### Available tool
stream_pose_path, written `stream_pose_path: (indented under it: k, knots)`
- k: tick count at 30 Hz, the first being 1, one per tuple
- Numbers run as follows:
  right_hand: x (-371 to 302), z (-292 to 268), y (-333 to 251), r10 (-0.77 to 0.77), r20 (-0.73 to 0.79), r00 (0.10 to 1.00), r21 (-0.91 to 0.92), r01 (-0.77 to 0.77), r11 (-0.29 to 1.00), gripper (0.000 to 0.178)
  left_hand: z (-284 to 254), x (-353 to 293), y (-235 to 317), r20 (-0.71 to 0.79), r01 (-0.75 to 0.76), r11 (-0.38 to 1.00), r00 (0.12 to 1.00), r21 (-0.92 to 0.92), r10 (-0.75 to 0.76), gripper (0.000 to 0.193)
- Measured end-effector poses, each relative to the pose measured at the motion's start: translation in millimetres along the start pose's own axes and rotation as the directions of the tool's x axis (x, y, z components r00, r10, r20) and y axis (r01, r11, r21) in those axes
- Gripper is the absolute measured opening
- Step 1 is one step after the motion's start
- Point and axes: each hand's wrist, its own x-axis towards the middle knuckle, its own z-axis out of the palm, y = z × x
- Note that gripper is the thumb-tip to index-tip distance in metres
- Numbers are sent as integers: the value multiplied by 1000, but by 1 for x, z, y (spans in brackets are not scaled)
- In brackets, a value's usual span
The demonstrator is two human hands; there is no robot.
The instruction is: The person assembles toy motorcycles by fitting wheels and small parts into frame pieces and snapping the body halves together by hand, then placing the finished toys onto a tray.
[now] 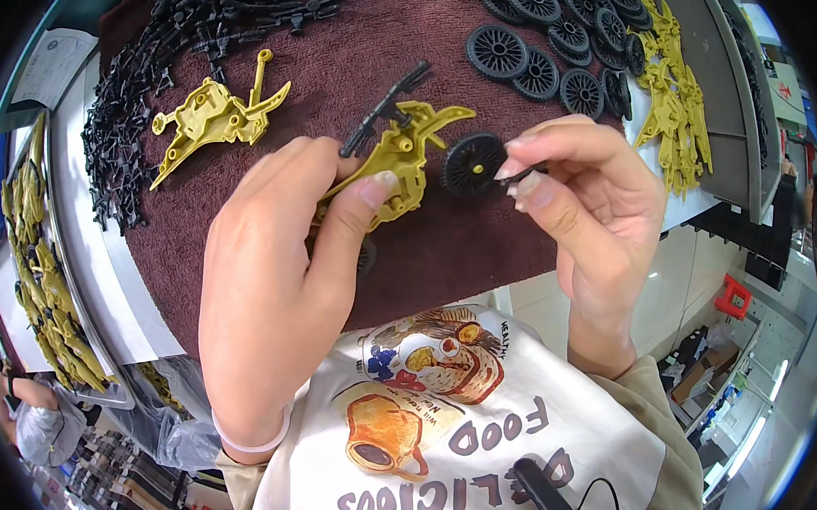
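Observation:
Between the thumb and fingers of my left hand is a yellow plastic toy motorcycle body half, its moulded inner side with round pegs facing up. A long black plastic part lies across its far edge. Beside its right end stands a black spoked wheel with a yellow spot at the hub; I cannot tell how it is joined. Part of another dark round piece shows below my left thumb. My right hand pinches a small dark part right beside the wheel; its shape is mostly hidden.
A second yellow body half rests on the brown towel. Small black parts are heaped at the far left, black wheels at the far right. Yellow pieces fill a left tray; more yellow parts lie right, beside a grey bin.

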Motion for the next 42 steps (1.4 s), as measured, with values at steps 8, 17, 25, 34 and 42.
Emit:
stream_pose_path:
  k: [8,17,25,34,42]
  knots:
    - [0,13,-12,-67,-160,985,83,82,993,21,4,-4,6,142,246,698,969,-673,-204,25]
    - [-4,11,2,-282,14,959,-153,280,948,18,8,-7,18,105,258,529,947,-808,-303,25]
    - [-10,18,12,-376,-33,926,-244,358,902,20,11,-7,19,91,242,520,950,-819,-298,23]
    - [-12,33,15,-459,-82,884,-438,382,814,27,15,-7,17,53,199,533,960,-822,-275,23]
    - [-5,36,7,-499,12,867,-544,424,724,19,16,-10,10,-9,124,558,973,-820,-230,22]
